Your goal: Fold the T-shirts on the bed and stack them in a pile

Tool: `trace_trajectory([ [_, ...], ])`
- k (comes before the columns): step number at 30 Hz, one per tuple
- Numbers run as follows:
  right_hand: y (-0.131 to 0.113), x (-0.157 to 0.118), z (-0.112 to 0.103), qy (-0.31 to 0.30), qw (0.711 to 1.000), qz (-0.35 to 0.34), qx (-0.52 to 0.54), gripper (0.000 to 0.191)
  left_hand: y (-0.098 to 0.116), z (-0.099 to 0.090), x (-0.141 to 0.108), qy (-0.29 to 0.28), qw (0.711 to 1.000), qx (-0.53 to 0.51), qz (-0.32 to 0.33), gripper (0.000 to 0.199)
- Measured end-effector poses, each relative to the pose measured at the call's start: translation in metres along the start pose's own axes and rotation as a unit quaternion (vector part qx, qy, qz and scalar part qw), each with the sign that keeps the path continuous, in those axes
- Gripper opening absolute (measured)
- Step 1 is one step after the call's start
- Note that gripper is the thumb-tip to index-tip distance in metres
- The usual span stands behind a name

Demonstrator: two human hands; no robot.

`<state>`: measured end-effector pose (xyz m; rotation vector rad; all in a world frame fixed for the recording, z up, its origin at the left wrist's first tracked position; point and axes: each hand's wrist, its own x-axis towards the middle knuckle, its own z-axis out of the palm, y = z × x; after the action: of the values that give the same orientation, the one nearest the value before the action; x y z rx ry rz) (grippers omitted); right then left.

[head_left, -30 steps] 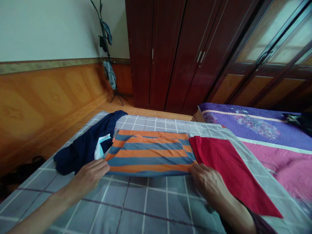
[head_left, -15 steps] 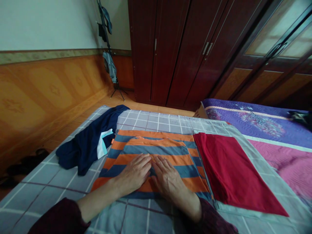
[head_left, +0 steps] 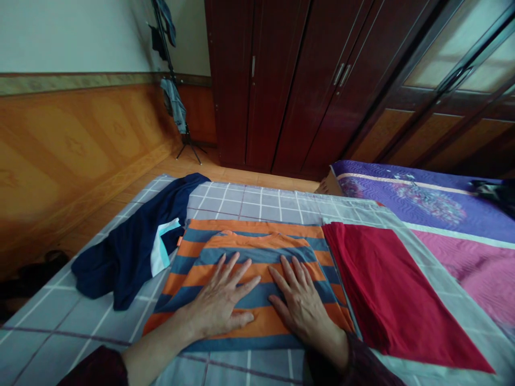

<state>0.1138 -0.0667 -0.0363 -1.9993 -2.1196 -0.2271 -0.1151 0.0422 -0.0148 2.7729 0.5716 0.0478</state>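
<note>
Striped shirt (head_left: pixel 257 256) lies folded flat; my left hand (head_left: pixel 217 303) and right hand (head_left: pixel 306 313) rest open on it, apart

Left hand (head_left: pixel 217 300) and right hand (head_left: pixel 301 305) farther apart on the striped T-shirt (head_left: pixel 257 254), fingers now spread

The left sleeve (head_left: pixel 94 369) and right sleeve (head_left: pixel 356 364) are dark maroon, soft fabric; both end partway up the forearms; the left hand (head_left: pixel 217 300) and right hand (head_left: pixel 303 305) are bare.
</note>
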Motion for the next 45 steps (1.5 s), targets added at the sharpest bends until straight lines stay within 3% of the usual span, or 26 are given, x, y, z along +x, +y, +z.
trace_trajectory([
  [4, -0.002, 0.005, 0.003, 0.017, 0.999, 0.041, -0.014, 0.057, 0.0, -0.001, 0.0, -0.011, 1.0, 0.004, -0.01, 0.074],
  [8, -0.001, 0.014, 0.004, -0.023, 0.999, -0.048, 0.01, 0.058, -0.002, 0.0, -0.002, -0.008, 1.0, 0.003, -0.008, 0.074],
  [13, 0.004, 0.02, 0.008, 0.022, 0.995, 0.086, -0.037, 0.065, -0.007, 0.001, -0.002, -0.005, 0.999, 0.01, -0.042, 0.081],
  [17, -0.015, 0.021, 0.006, -0.003, 1.0, -0.029, 0.011, 0.06, -0.008, 0.002, -0.004, 0.001, 0.999, 0.018, -0.041, 0.082],
  [19, -0.015, 0.023, 0.004, -0.019, 0.998, -0.051, 0.026, 0.06, -0.007, 0.002, -0.006, 0.007, 0.999, 0.022, -0.041, 0.083],
  [23, 0.004, 0.028, 0.005, 0.005, 0.997, 0.071, -0.017, 0.06, -0.009, 0.001, -0.006, 0.002, 0.999, 0.029, -0.039, 0.085],
  [29, 0.01, 0.028, 0.004, -0.018, 1.0, 0.017, 0.0, 0.057, -0.035, -0.005, 0.009, 0.033, 0.992, 0.078, -0.091, 0.069],
  [34, 0.015, 0.029, 0.002, 0.001, 0.988, 0.147, -0.043, 0.059, -0.045, -0.011, 0.013, 0.032, 0.986, 0.1, -0.131, 0.068],
  [40, -0.013, 0.044, 0.007, -0.014, 1.0, -0.005, 0.018, 0.057, -0.022, -0.008, 0.054, 0.045, 0.993, 0.097, -0.042, 0.056],
  [45, 0.014, 0.04, 0.004, -0.017, 0.992, 0.123, -0.034, 0.063, -0.031, 0.004, 0.065, 0.058, 0.992, 0.086, -0.078, 0.067],
])
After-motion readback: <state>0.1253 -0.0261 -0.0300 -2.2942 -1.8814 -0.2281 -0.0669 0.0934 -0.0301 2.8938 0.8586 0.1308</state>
